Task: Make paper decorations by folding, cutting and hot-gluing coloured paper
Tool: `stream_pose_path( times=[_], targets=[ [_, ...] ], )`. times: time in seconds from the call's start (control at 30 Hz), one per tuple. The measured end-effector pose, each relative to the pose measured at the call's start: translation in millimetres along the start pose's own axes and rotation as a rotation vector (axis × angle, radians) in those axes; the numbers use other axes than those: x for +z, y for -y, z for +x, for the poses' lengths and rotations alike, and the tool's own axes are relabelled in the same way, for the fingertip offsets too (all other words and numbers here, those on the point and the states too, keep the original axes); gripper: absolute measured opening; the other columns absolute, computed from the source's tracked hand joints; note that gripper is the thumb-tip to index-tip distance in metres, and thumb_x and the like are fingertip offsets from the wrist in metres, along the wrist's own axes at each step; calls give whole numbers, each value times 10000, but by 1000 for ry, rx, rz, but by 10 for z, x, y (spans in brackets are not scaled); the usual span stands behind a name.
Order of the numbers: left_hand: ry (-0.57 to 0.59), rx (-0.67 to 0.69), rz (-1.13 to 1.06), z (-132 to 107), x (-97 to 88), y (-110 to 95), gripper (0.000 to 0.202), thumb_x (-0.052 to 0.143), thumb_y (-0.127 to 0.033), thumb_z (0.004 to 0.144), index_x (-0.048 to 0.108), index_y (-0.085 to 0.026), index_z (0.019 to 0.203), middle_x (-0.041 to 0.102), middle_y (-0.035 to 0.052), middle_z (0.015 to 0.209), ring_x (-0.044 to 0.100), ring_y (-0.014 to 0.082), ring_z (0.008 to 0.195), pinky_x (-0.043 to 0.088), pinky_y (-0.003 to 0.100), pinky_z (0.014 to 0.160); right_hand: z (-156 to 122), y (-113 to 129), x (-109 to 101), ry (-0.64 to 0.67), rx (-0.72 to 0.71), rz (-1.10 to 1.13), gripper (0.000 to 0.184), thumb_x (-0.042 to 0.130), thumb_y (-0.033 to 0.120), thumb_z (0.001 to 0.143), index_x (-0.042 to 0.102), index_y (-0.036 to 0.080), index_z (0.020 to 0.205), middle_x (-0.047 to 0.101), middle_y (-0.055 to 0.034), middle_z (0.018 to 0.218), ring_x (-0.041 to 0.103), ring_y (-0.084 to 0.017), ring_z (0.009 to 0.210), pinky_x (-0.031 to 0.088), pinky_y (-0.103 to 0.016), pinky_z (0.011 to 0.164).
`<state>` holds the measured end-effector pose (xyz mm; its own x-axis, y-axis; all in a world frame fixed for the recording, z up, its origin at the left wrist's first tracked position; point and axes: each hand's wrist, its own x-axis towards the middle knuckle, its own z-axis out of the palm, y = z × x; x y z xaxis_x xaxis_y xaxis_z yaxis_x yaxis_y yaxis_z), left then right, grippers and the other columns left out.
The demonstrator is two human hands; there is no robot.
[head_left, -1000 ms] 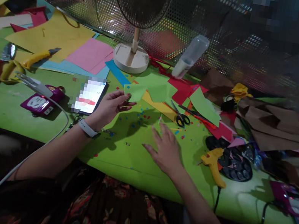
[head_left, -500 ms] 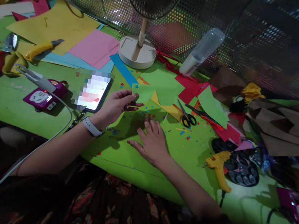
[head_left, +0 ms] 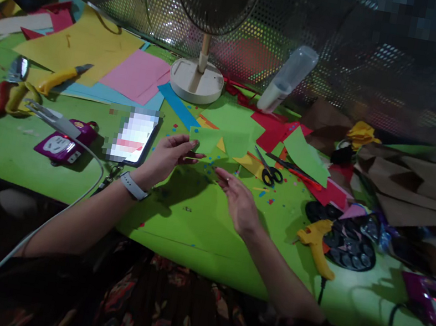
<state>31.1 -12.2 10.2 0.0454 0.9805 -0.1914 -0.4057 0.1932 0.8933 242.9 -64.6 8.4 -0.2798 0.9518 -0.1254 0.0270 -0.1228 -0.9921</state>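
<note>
My left hand (head_left: 168, 159), with a pale watch band on its wrist, is closed in a pinch on a piece of green paper (head_left: 204, 139). The paper extends to the right from my thumb and fingers, over other coloured paper. My right hand (head_left: 239, 203) is turned on its side to the right of my left hand, its fingers stretched out and empty. Small red and blue paper bits (head_left: 210, 163) are scattered near its fingertips. Just beyond my right hand lie black-handled scissors (head_left: 269, 171) on paper scraps.
A phone (head_left: 135, 137) and purple power socket (head_left: 64, 143) are on the left. A fan base (head_left: 196, 81) and clear bottle (head_left: 289, 80) stand behind. To the right are a yellow glue gun (head_left: 319, 245), a black tray (head_left: 354, 249) and brown paper (head_left: 397, 186).
My right hand has risen off its palm-down pose and turned onto its side, shifting slightly right. My left hand stays in nearly the same place, still pinching the green paper.
</note>
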Motion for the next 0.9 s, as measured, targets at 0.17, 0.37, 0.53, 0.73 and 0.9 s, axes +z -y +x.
stream_pose_path(
  times=[0.17,0.37,0.53,0.73,0.9],
  targets=[
    [23,-59,57,-45,60,9,263,832,-327,693,642,-172,789,664,-12,734,734,168,707,562,238,623,35,5,-25,-21,33,224,552,356,462,947,600,145,1327,642,-129,1334,603,-236,1221,464,-455,1063],
    [0,26,51,-36,16,-25,256,822,-328,709,636,-173,793,665,-10,756,738,168,732,561,237,635,-38,-49,20,3,-180,-675,476,444,504,972,596,262,1353,509,-81,1480,419,-273,1385,343,-526,1138],
    [-19,32,62,-28,-2,-52,259,811,-323,714,615,-174,794,658,-14,748,740,171,744,556,237,634,-21,-179,186,144,-323,-1341,636,347,621,978,579,183,1377,361,-174,1569,287,-345,1460,263,-566,1163],
    [13,10,61,-74,70,-79,248,808,-303,714,608,-174,786,620,-34,726,727,146,683,549,222,614,17,-239,236,211,-334,-1448,658,317,664,959,685,194,1236,469,-158,1504,293,-358,1464,224,-577,1184],
    [20,2,64,-42,44,-33,275,818,-316,703,607,-163,790,608,-34,729,722,143,666,550,223,612,-12,-183,155,109,-217,-1101,573,383,599,980,544,258,1411,372,-102,1578,297,-318,1470,280,-589,1166]
  ],
)
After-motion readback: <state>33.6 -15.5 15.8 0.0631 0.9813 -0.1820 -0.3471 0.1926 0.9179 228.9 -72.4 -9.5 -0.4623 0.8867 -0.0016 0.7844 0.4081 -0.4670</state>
